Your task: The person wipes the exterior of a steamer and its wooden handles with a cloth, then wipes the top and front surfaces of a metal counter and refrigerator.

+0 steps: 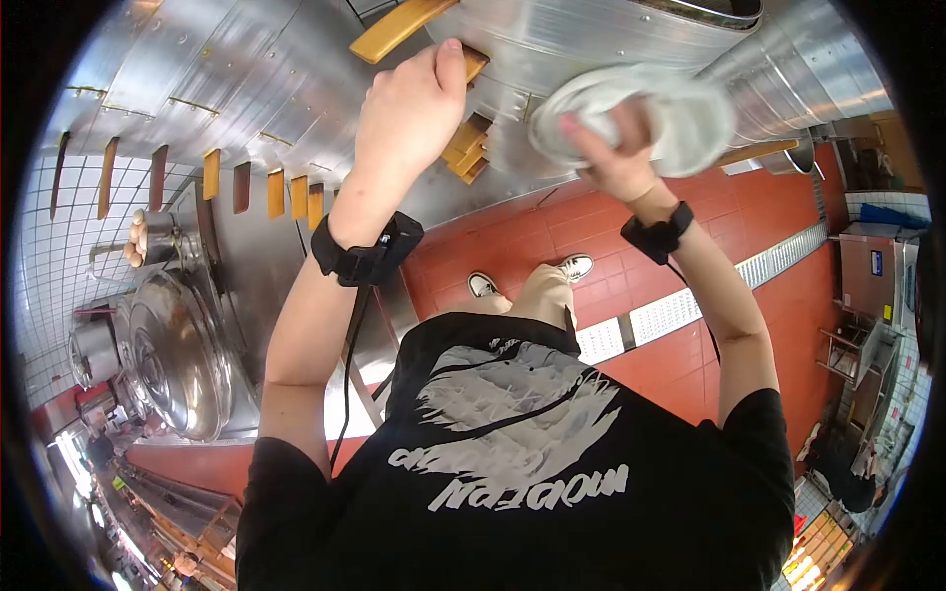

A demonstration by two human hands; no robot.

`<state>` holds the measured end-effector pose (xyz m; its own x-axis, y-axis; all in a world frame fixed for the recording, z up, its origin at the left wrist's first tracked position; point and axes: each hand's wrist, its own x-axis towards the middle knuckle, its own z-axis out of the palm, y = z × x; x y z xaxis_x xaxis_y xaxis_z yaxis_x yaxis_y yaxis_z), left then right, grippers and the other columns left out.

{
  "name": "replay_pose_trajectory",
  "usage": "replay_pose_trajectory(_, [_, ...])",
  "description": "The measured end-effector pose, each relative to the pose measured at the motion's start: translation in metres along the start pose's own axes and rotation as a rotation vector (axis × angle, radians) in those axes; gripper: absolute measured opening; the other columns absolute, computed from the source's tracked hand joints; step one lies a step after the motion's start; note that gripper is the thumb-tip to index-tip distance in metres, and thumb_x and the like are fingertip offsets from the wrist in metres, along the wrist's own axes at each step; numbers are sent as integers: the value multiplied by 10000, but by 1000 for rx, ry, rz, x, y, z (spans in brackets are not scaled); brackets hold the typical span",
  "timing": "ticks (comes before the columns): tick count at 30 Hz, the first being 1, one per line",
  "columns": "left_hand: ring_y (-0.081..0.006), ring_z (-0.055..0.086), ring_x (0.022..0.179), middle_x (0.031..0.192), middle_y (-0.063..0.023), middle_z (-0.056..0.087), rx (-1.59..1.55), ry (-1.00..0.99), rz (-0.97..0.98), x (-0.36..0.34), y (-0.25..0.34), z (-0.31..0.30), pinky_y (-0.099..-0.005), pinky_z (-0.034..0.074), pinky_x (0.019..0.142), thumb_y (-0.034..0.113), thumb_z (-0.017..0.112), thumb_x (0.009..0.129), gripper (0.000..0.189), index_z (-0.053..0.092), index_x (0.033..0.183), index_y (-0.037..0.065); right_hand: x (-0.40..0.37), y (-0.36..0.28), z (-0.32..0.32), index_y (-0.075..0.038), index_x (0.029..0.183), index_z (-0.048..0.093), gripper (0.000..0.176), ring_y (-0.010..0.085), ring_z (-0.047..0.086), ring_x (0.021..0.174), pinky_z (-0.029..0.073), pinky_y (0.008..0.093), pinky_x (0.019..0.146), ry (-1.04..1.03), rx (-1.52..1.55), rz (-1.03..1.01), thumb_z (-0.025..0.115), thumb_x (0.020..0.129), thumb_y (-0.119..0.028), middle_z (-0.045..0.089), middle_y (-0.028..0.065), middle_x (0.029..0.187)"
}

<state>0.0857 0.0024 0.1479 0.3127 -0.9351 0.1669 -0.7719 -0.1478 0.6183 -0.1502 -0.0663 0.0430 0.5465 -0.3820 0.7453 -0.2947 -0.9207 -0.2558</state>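
Note:
My left hand (409, 103) is closed in a fist on a yellow wooden handle (477, 63), whose end shows beside the thumb. The handle lies against a shiny metal surface (591, 30). To the right, my right hand (616, 153) grips a white cloth (690, 123), which is smeared by motion over the metal. Another wooden handle (399, 28) sticks out just above my left hand. Between the hands, several short wooden pieces (468, 148) show below the metal edge. Black straps circle both wrists.
Wooden handles (211, 174) line the metal surface on the left. A large round metal lid (168, 355) and eggs or similar round items (136, 238) are at the left. Red floor tiles (473, 236) and a drain grate (655, 320) lie below. A person (847, 478) is at the right edge.

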Motion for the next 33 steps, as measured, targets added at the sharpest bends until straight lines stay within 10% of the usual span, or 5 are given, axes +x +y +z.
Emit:
replay_pose_trajectory(2, [-489,588,934,919,-255,655,8,-7,1,-1,0,1,-532,459,876,409,341,962,472,665,935,66,-34,3,22,-276,1267,593,578,289,390,1313,252,436,1138,-359,463,290,735,710,-334,462,103,1371])
replay_pose_trajectory(7, [-475,588,954,924,-239,662,17,-18,-65,-1,2,1,-534,458,869,425,333,963,472,667,959,92,-127,30,94,-146,1245,565,489,221,495,1204,329,366,1078,-686,-394,-540,604,758,-177,563,61,1255])
replay_pose_trajectory(17, [-469,607,908,906,-240,661,-5,18,-26,-5,3,-1,-531,475,846,408,334,969,465,663,934,81,-56,-9,89,-92,1002,632,274,262,520,1139,321,357,1083,-587,-435,-663,575,750,-183,599,56,1087])
replay_pose_trajectory(23, [-443,638,789,799,-211,668,22,91,108,-7,-3,-1,-521,521,734,376,371,966,423,655,871,76,10,-65,51,-109,863,610,160,256,504,1156,309,454,1087,-459,-352,-328,587,716,-171,579,67,1062])
replay_pose_trajectory(33, [-466,592,925,934,-229,655,42,-80,-9,-5,5,-11,-516,472,835,403,374,976,430,654,1051,85,-88,-34,169,-75,1083,573,385,241,491,1186,249,411,1104,-772,-549,-344,612,774,-302,589,77,1143])
